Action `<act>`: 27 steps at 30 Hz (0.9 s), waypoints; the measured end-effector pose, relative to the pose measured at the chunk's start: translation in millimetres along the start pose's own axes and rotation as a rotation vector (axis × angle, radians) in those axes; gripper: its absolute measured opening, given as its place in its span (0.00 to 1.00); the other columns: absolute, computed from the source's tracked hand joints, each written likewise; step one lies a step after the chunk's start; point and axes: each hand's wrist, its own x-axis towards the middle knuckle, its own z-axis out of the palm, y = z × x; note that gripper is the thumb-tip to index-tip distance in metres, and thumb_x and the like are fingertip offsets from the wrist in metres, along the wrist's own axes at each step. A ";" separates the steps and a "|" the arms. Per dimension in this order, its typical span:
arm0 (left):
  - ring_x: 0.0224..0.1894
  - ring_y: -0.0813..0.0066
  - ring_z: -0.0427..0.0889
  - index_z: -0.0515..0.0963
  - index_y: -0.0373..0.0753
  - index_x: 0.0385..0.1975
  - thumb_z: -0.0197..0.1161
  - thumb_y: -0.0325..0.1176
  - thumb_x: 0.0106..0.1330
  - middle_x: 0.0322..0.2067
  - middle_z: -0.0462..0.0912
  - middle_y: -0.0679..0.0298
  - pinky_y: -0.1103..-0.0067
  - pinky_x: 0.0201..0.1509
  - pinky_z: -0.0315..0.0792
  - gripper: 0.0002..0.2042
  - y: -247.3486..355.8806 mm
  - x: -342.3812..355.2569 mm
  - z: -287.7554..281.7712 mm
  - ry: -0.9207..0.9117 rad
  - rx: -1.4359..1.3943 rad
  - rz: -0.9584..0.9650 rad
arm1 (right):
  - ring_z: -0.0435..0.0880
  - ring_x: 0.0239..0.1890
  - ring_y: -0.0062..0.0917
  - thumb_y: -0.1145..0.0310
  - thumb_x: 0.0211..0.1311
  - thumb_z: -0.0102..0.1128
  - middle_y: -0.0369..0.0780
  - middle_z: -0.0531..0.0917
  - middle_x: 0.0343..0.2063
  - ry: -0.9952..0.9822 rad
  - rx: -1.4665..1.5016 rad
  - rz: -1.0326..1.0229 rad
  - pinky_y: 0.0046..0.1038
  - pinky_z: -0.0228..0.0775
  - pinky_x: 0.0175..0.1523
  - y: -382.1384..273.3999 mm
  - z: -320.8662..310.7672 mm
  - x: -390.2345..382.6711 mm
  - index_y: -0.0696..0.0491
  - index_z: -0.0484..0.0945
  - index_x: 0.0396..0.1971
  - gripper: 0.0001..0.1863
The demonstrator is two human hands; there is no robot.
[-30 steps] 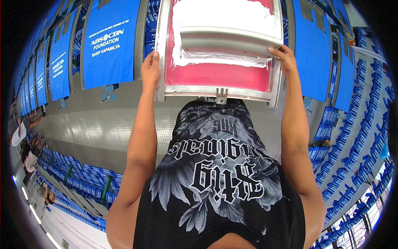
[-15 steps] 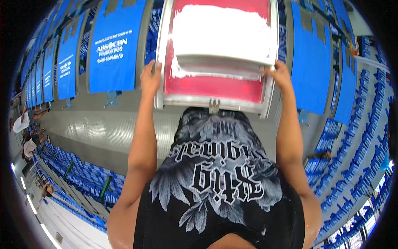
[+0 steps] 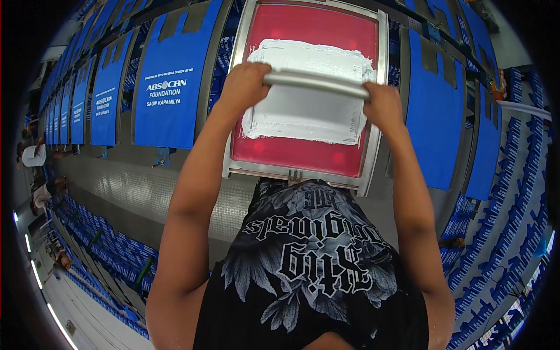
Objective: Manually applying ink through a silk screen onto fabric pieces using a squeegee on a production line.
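Observation:
A screen-printing frame [image 3: 382,55] with metal rails and red mesh [image 3: 309,162] lies in front of me. White ink [image 3: 303,128] covers a broad rectangle of the mesh. Across it stretches a grey squeegee [image 3: 318,80], its lower edge hidden by the bar's upper part. My left hand [image 3: 242,86] is closed round the squeegee's left end. At the opposite end, my right hand [image 3: 385,104] grips it with curled fingers. A small hinge-like metal fitting [image 3: 296,175] sits on the frame's near rail, beside my black printed shirt.
Flat blue bag-shaped pieces with white print [image 3: 169,76] line the long table to the left; more blue pieces [image 3: 434,111] lie to the right. Racks of blue pieces [image 3: 496,233] fill the right side. Other people, one in a white top [image 3: 34,156], are at the far left.
My left hand has left the frame's side rail and taken hold of the squeegee. My right hand has also closed on it. The frame sits lower in view.

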 end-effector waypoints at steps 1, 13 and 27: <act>0.38 0.54 0.78 0.77 0.39 0.38 0.63 0.28 0.45 0.33 0.79 0.55 0.65 0.45 0.71 0.16 -8.9 13.8 11.9 0.079 -0.004 0.020 | 0.79 0.36 0.39 0.79 0.39 0.53 0.45 0.82 0.30 0.092 -0.071 0.014 0.41 0.65 0.46 6.8 15.2 16.4 0.55 0.79 0.37 0.19; 0.42 0.60 0.75 0.77 0.40 0.36 0.65 0.25 0.36 0.34 0.77 0.60 0.68 0.47 0.67 0.20 42.0 -134.6 14.4 -0.109 -0.106 -0.114 | 0.77 0.41 0.35 0.81 0.33 0.55 0.40 0.80 0.33 -0.190 0.121 0.058 0.47 0.53 0.62 -62.3 15.9 -116.6 0.52 0.76 0.38 0.23; 0.34 0.59 0.81 0.81 0.44 0.34 0.67 0.47 0.50 0.30 0.82 0.57 0.69 0.40 0.74 0.16 -17.8 21.0 12.3 -0.191 0.011 -0.214 | 0.82 0.32 0.37 0.74 0.40 0.54 0.45 0.82 0.22 -0.182 -0.132 0.027 0.40 0.63 0.52 13.0 24.8 33.9 0.49 0.79 0.40 0.20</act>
